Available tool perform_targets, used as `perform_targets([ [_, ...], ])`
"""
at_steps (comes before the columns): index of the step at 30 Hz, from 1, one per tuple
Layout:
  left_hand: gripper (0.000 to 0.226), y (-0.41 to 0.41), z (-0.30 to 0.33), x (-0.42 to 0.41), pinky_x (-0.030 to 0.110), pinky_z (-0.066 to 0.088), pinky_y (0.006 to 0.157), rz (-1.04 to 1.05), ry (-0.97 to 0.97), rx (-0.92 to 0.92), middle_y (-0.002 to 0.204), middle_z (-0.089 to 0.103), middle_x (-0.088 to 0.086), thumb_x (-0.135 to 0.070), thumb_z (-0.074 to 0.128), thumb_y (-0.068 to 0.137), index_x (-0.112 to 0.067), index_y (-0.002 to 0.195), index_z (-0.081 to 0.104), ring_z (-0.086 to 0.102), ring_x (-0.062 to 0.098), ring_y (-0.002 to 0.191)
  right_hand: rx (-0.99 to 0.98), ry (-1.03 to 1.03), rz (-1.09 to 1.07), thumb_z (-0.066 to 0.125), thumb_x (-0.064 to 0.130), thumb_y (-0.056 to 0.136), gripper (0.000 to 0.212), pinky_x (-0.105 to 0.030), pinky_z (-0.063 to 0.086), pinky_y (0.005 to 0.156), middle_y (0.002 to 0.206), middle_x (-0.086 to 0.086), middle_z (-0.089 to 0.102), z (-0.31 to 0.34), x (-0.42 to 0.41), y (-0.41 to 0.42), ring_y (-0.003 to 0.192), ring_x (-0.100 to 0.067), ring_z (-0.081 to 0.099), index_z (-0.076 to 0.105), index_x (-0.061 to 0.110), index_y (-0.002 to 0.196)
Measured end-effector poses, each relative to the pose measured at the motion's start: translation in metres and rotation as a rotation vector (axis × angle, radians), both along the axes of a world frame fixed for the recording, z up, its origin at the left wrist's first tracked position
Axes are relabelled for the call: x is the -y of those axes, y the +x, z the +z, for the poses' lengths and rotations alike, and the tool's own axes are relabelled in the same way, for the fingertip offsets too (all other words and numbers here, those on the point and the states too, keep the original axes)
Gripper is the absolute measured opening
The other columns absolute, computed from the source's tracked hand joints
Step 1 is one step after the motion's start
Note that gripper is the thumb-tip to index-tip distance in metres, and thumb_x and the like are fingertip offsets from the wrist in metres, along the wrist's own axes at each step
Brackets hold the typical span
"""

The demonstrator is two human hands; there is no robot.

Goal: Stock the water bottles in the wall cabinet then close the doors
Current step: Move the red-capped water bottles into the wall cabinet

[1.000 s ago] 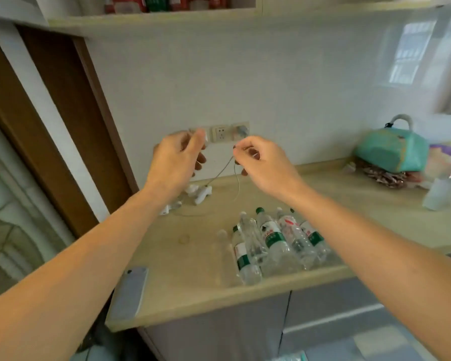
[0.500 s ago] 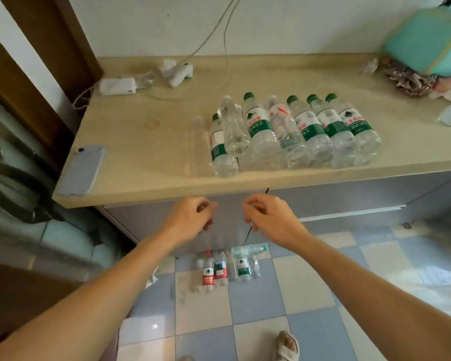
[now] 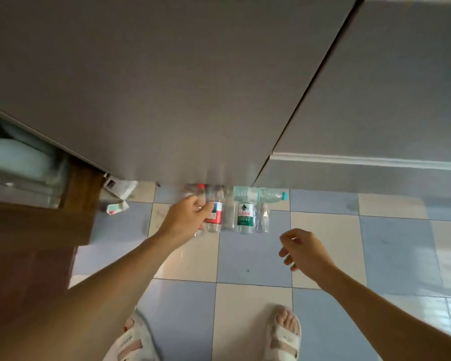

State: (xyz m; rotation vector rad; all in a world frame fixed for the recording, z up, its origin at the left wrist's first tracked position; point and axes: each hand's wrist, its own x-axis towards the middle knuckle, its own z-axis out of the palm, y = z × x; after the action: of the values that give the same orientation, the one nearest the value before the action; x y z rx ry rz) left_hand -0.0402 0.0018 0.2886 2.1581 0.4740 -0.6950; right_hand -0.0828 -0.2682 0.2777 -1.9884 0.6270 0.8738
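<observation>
Several water bottles stand in a row on the tiled floor against the grey base cabinet (image 3: 167,87). One has a red label (image 3: 215,217), one a green label (image 3: 245,217), and a bottle with a blue cap (image 3: 261,195) lies on its side behind them. My left hand (image 3: 185,217) wraps around the leftmost bottle, which has a red cap (image 3: 200,187) and is mostly hidden by my fingers. My right hand (image 3: 303,252) hovers to the right of the row, fingers loosely curled and holding nothing. The wall cabinet is out of view.
Closed grey cabinet doors fill the upper view, with a seam (image 3: 305,95) between them. A wooden door frame (image 3: 37,225) stands at the left, and a crumpled wrapper (image 3: 115,207) lies beside it. My sandalled feet (image 3: 284,334) are on the checkered floor (image 3: 253,256).
The view dropped from the wall socket and counter to the floor. Both hands came down; my left hand reached the floor bottles and closed on the leftmost one.
</observation>
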Motion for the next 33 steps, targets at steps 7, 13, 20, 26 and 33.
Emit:
perform_targets([
  [7,0.040,-0.029,-0.201,0.007,0.041,0.052,0.087,-0.027,0.116,-0.033,0.113,0.067,0.014,-0.039,0.062,0.098,-0.004,0.118,0.059,0.062,0.031,0.103,-0.056,-0.046,-0.003,0.050,0.019,0.101,0.020,-0.038,0.062,0.067,0.089,-0.008,0.073,-0.185,-0.009,-0.021,0.071,-0.022,0.069,0.067,0.013,0.110],
  [13,0.060,-0.052,-0.303,-0.014,0.044,0.044,0.102,0.046,0.381,0.132,0.150,0.031,0.016,-0.046,0.063,0.096,-0.021,0.147,0.043,0.032,0.033,0.133,0.073,-0.009,0.152,0.052,0.032,0.101,0.066,-0.045,0.060,0.088,0.135,-0.005,0.060,-0.281,-0.082,-0.025,0.108,-0.028,0.068,0.020,0.036,0.159],
  [20,0.066,-0.041,-0.379,-0.045,0.029,0.044,0.096,0.174,0.129,0.218,0.138,0.047,0.013,-0.032,0.066,0.096,-0.023,0.155,0.038,0.053,0.028,0.124,0.500,-0.084,0.514,0.053,0.021,0.094,0.065,-0.047,0.052,0.100,0.165,0.006,0.021,-0.351,-0.148,0.011,0.129,-0.026,0.054,0.035,0.035,0.155],
  [26,0.072,-0.054,-0.388,-0.045,0.040,0.046,0.106,0.196,0.083,0.152,0.127,0.051,0.017,-0.029,0.066,0.097,-0.026,0.159,0.029,0.054,0.030,0.120,0.549,-0.230,0.645,0.059,0.011,0.085,0.076,-0.042,0.055,0.092,0.168,0.012,0.003,-0.380,-0.161,-0.018,0.136,-0.025,0.031,0.038,0.040,0.152],
  [33,0.075,-0.093,-0.367,-0.045,0.045,0.052,0.103,0.107,0.036,-0.057,0.133,0.055,0.011,-0.037,0.074,0.091,-0.024,0.153,0.033,0.057,0.026,0.120,0.412,-0.243,0.733,0.066,0.016,0.086,0.089,-0.041,0.056,0.095,0.161,0.024,-0.023,-0.374,-0.153,-0.071,0.152,-0.020,0.003,0.018,0.042,0.156],
])
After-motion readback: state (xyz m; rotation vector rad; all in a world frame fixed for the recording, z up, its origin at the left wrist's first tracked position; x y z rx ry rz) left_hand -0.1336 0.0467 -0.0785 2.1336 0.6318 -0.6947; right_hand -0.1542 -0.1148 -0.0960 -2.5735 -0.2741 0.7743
